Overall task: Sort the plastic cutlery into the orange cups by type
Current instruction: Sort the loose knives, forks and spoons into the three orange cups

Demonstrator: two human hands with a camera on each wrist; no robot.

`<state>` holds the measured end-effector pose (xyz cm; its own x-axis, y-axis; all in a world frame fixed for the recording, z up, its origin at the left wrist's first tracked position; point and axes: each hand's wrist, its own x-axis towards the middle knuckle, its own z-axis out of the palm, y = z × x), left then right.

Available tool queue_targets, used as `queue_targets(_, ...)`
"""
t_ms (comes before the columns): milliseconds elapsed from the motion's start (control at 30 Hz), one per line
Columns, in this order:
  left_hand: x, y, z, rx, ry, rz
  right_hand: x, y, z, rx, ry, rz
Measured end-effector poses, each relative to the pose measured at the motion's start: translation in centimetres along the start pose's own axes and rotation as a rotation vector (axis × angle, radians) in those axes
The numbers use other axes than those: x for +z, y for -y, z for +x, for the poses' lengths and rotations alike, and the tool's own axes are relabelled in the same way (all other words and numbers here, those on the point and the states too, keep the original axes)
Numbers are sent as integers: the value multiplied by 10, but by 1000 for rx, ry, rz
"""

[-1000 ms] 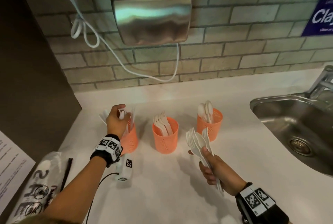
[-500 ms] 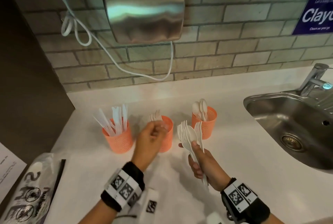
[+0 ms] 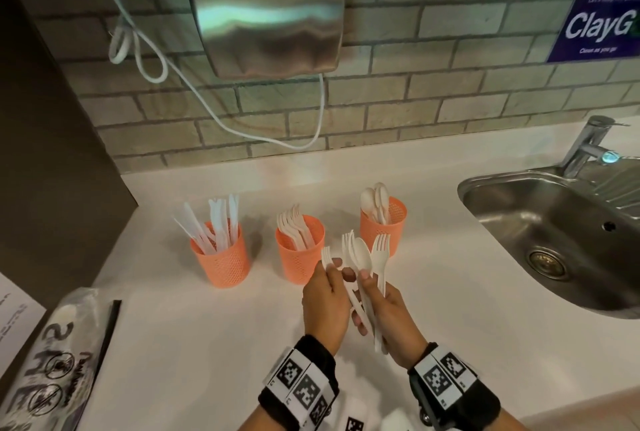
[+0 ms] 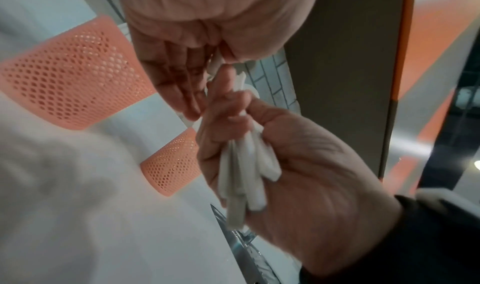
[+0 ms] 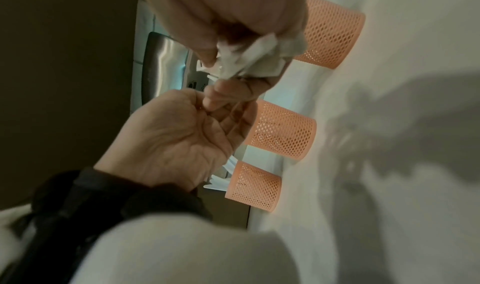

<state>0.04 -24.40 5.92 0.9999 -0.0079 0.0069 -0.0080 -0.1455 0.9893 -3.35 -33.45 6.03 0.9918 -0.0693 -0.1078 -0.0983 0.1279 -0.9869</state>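
Three orange mesh cups stand in a row on the white counter point(image 3: 207, 344): the left cup point(image 3: 221, 262) holds knives, the middle cup point(image 3: 298, 262) forks, the right cup point(image 3: 394, 219) spoons. In front of the middle and right cups my right hand point(image 3: 362, 280) grips a bundle of white forks and a spoon point(image 3: 363, 257) by the handles, heads up. My left hand point(image 3: 333, 267) is against it and pinches one fork point(image 3: 326, 255) at the bundle's left side. In the right wrist view the bundle's handle ends point(image 5: 249, 52) stick out of my right fist.
A steel sink point(image 3: 519, 208) with a tap point(image 3: 588, 146) lies at the right. A steel hand dryer point(image 3: 266, 21) and its white cable point(image 3: 221, 115) hang on the brick wall. A printed plastic bag point(image 3: 52, 361) lies at the counter's left end beside a dark panel.
My left hand left the knife cup, crossed right past the fork cup and now pinches a fork in the bundle. The right hand has stayed roughly where it was, still holding the bundle.
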Motion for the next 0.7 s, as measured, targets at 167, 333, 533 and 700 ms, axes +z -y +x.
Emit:
queue_targets(167, 1, -6, 1, -142, 90, -291, 2, -1, -6, 30, 33, 9)
queue_targets(333, -1, -2, -7, -69, 171, -338, 1, 0, -9, 82, 89, 79)
queue_targets(533, -6, -9, -10, -103, 101, -296, -2, -6, -12, 160, 135, 157)
queue_targets(700, -13, -6, -11, -191, 266, -318, -9, -5, -14, 173, 198, 128)
